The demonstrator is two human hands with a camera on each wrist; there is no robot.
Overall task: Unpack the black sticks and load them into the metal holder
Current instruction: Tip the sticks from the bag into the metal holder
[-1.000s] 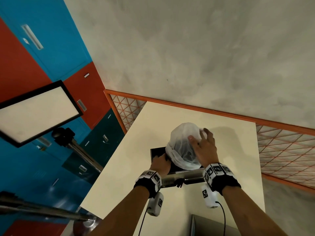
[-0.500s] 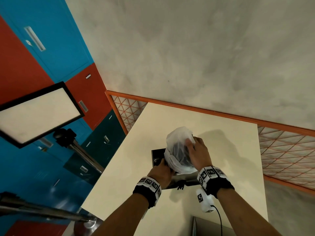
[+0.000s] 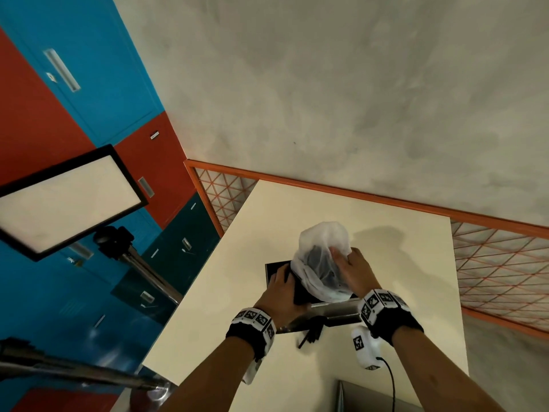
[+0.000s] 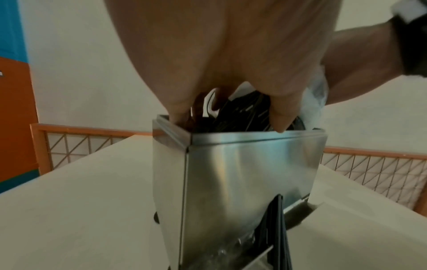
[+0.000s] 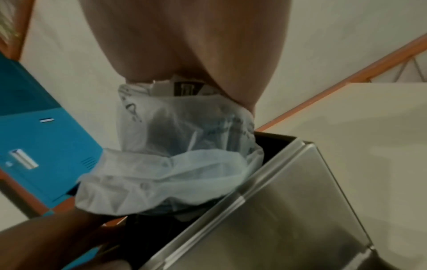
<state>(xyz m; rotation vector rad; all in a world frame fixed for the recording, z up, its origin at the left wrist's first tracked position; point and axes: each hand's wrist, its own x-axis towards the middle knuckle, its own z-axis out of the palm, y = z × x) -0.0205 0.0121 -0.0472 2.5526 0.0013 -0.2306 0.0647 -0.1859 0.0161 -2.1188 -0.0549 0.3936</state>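
A steel holder [image 3: 335, 312] stands on the cream table [image 3: 410, 263]. A white plastic bag [image 3: 322, 242] of black sticks [image 3: 316, 258] pokes mouth-down into its open top. My right hand [image 3: 346, 263] grips the bag's upper part, and the right wrist view shows the bag [image 5: 175, 146] bunched over the holder [image 5: 300, 201]. My left hand [image 3: 283, 281] reaches into the holder's left side. In the left wrist view its thumb and fingers [image 4: 280, 120] curl round the black sticks [image 4: 242, 113] inside the holder [image 4: 242, 173]. A few sticks [image 3: 310, 337] stick out of the slot at the base.
A lit panel [image 3: 65, 200] on a tripod [image 3: 142, 272] stands left of the table. An orange mesh fence [image 3: 493, 263] runs along the table's far and right sides. A grey flat object [image 3: 371, 398] lies at the near edge. Blue and red lockers [image 3: 89, 69] fill the left.
My right hand went from lying flat on the bag to gripping it, and the bag now stands taller. My left hand moved from the holder's near edge into its opening.
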